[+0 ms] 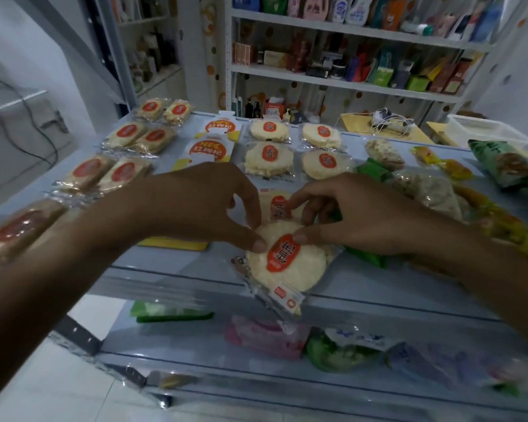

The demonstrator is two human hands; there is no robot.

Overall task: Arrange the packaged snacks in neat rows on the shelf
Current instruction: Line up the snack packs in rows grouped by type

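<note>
A round pale cake in a clear wrapper with an orange label [287, 263] hangs over the front edge of the light blue shelf [171, 260]. My left hand [195, 205] pinches its upper left rim and my right hand [354, 220] pinches its top right rim. Just behind it lies another round cake [279, 205], partly hidden by my fingers. Further back, round cakes [269, 156] lie in two neat columns. Rectangular cakes with red labels [125, 172] run in paired rows on the left. White and orange pouches [211, 150] lie down the middle.
A loose heap of green, yellow and clear snack bags [433, 190] covers the right side of the shelf. A lower shelf [165, 348] holds pink and green packets. Stocked racks [348, 71] stand behind, and a white basket [488, 129] sits at the far right.
</note>
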